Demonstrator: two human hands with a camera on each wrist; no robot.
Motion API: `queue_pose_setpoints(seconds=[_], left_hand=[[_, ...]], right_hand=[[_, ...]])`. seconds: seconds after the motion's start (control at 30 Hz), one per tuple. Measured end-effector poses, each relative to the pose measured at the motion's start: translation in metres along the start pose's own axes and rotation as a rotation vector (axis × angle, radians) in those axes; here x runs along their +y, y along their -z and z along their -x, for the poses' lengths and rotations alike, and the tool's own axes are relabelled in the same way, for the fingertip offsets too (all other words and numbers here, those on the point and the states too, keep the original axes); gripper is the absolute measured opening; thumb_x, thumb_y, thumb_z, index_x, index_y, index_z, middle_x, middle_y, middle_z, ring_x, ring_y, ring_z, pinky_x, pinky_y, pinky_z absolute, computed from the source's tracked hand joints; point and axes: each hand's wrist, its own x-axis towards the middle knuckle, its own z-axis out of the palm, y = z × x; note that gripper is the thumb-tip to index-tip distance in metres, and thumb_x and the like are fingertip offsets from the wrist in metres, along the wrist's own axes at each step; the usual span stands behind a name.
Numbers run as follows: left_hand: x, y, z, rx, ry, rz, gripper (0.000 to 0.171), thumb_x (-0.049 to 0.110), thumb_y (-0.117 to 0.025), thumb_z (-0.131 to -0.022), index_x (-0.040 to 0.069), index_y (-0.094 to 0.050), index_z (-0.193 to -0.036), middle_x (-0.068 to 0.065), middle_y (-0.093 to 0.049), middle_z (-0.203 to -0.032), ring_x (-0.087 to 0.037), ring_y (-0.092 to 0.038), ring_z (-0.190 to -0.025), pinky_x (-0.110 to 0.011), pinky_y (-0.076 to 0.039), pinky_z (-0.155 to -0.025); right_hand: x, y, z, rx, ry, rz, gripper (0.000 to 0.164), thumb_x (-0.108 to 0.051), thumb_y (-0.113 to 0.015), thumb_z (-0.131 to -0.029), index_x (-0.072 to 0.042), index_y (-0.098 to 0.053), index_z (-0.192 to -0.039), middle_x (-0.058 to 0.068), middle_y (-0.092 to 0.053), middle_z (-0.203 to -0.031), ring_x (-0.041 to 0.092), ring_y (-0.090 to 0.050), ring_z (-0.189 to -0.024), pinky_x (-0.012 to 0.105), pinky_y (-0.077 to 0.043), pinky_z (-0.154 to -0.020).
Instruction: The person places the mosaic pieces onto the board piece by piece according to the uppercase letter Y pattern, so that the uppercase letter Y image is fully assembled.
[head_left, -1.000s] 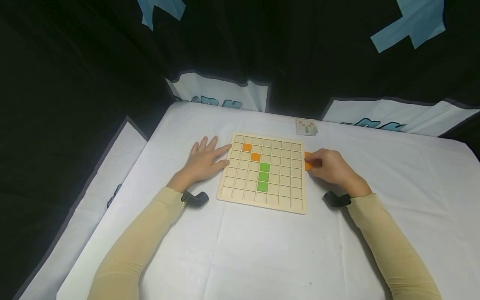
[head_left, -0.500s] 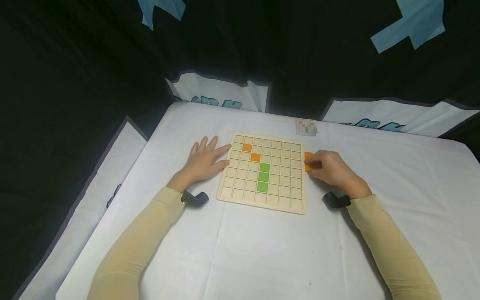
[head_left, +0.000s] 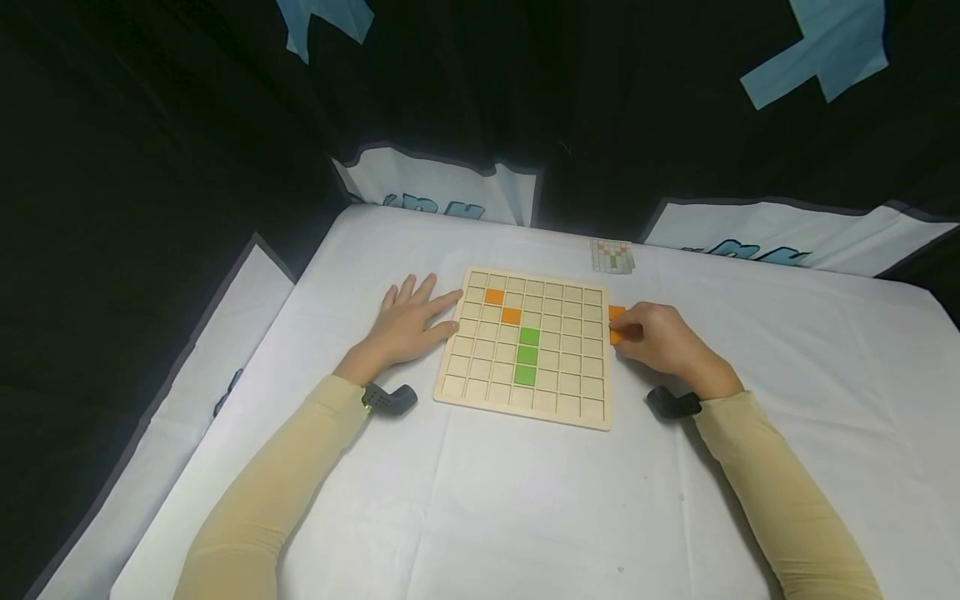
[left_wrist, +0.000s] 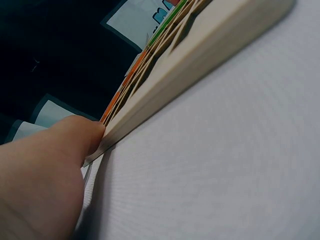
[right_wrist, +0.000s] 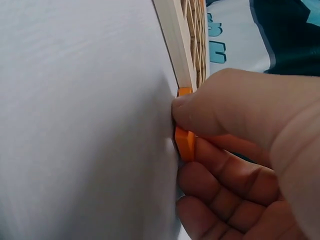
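Note:
In the head view a pale wooden grid board (head_left: 566, 399) lies on the table. Set in its squares are an orange tile (head_left: 494, 296), a second orange tile (head_left: 512, 316) and three green tiles, one of them a green tile (head_left: 527, 356). My left hand (head_left: 405, 327) rests flat with fingers spread, thumb and forefinger touching the board's left edge. At the right edge my right hand (head_left: 662, 335) pinches an orange piece (right_wrist: 185, 145) against the board's side. The thumb covers its middle, so I cannot tell whether it is one piece or two.
A small stack of cards (head_left: 612, 256) printed with a coloured grid lies behind the board. White cloth (head_left: 525, 517) covers the table. Black curtains (head_left: 480, 83) with blue tape hang along the back and left sides.

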Motion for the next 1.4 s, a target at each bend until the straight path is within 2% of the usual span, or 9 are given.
queue_pose_setpoints(seconds=[0.23,0.5,0.83,1.27,1.4], left_hand=[[0.002,0.001,0.000,0.003,0.004,-0.008,0.062,0.050,-0.046,-0.102,0.029,-0.036,-0.160,-0.018,-0.011,-0.172,-0.046,0.002,-0.159,-0.064,0.002,-0.127],[0.003,0.001,0.002,0.002,0.011,-0.006,0.062,0.050,-0.047,-0.102,0.029,-0.037,-0.159,-0.018,-0.012,-0.172,-0.045,0.001,-0.159,-0.063,0.002,-0.127],[0.003,0.001,0.001,0.003,0.009,-0.008,0.062,0.051,-0.047,-0.102,0.029,-0.036,-0.159,-0.018,-0.012,-0.172,-0.045,0.001,-0.159,-0.063,0.002,-0.127],[0.003,0.001,0.001,0.003,0.009,-0.005,0.062,0.050,-0.047,-0.102,0.029,-0.037,-0.159,-0.018,-0.012,-0.172,-0.045,0.002,-0.159,-0.063,0.003,-0.127],[0.003,0.001,0.001,0.004,0.011,-0.001,0.062,0.050,-0.047,-0.102,0.029,-0.037,-0.159,-0.018,-0.012,-0.172,-0.045,0.002,-0.159,-0.063,0.003,-0.127]], right_hand=[[0.000,0.004,0.000,0.007,-0.024,-0.007,0.033,0.000,-0.073,-0.081,0.005,-0.074,-0.114,0.020,-0.071,-0.107,0.029,-0.060,-0.091,0.043,-0.054,-0.085],[-0.003,0.006,-0.003,0.040,0.037,-0.023,0.031,0.003,-0.073,-0.080,0.007,-0.074,-0.111,0.022,-0.072,-0.105,0.029,-0.061,-0.088,0.043,-0.054,-0.083],[-0.017,0.004,-0.018,0.022,0.085,-0.028,0.031,0.001,-0.074,-0.081,0.005,-0.075,-0.112,0.020,-0.073,-0.106,0.029,-0.061,-0.090,0.042,-0.054,-0.083],[-0.038,0.000,-0.036,-0.027,0.101,-0.058,0.031,-0.002,-0.077,-0.084,0.003,-0.075,-0.114,0.017,-0.074,-0.108,0.027,-0.059,-0.093,0.042,-0.055,-0.088],[-0.043,-0.003,-0.040,-0.021,0.147,-0.058,0.029,-0.001,-0.078,-0.083,0.003,-0.076,-0.111,0.017,-0.074,-0.106,0.026,-0.058,-0.090,0.042,-0.054,-0.087]])
